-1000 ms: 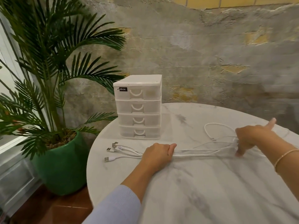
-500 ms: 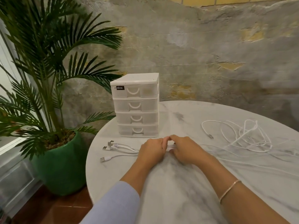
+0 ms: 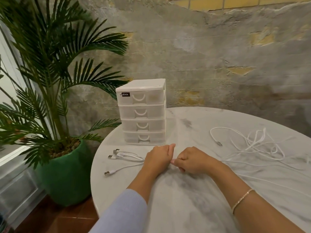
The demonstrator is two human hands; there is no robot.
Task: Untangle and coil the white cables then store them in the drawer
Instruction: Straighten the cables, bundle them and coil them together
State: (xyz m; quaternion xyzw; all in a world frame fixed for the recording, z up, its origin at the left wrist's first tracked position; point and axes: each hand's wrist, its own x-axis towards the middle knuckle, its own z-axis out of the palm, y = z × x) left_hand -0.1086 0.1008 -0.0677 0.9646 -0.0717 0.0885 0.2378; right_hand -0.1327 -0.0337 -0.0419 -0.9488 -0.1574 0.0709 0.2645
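The white cables (image 3: 249,149) were laid across the round marble table (image 3: 185,199). Their USB plug ends (image 3: 114,154) were fanned out at the table's left edge, in front of the drawer unit, while the remaining length was left in a loose tangle of loops on the right side, with one small connector (image 3: 218,143) lying apart at the tangle's near-left edge. Between the two ends, the strands were gathered into a bundle that was gripped by both hands at the middle of the table. The left hand (image 3: 157,158) was curled around the bundle with its thumb raised; the right hand (image 3: 191,161) was clenched on the same strands just beside it, so that the two hands were nearly touching. A thin bracelet (image 3: 242,200) was worn on the right wrist, and a pale blue sleeve (image 3: 124,214) was seen on the left forearm.

The white four-drawer plastic organiser (image 3: 143,113) was placed at the table's far left, with all four drawers pushed in. A palm in a green pot (image 3: 65,172) was set on the floor to the left of the table.
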